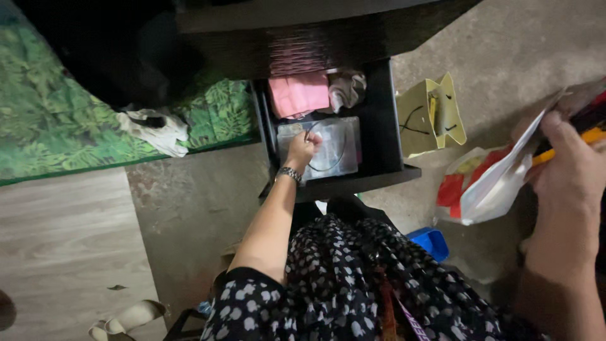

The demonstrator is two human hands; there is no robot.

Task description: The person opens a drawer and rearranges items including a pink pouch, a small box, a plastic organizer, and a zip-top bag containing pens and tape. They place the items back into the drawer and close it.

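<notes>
At far left lies a leaf-patterned green mat (57, 120) with a crumpled white cloth (154, 129) on its edge. The left hand (302, 148), a metal watch (289, 173) at its wrist, reaches into the open dark drawer (379, 120); its fingers are curled closed on a thin dark wire loop (334, 148) lying just right of them, atop a clear plastic box (315, 151). A pink cloth (298, 95) sits behind. The right hand (568, 167), well apart, pinches a white packet (499, 183) and yellow pencil (568, 146).
</notes>
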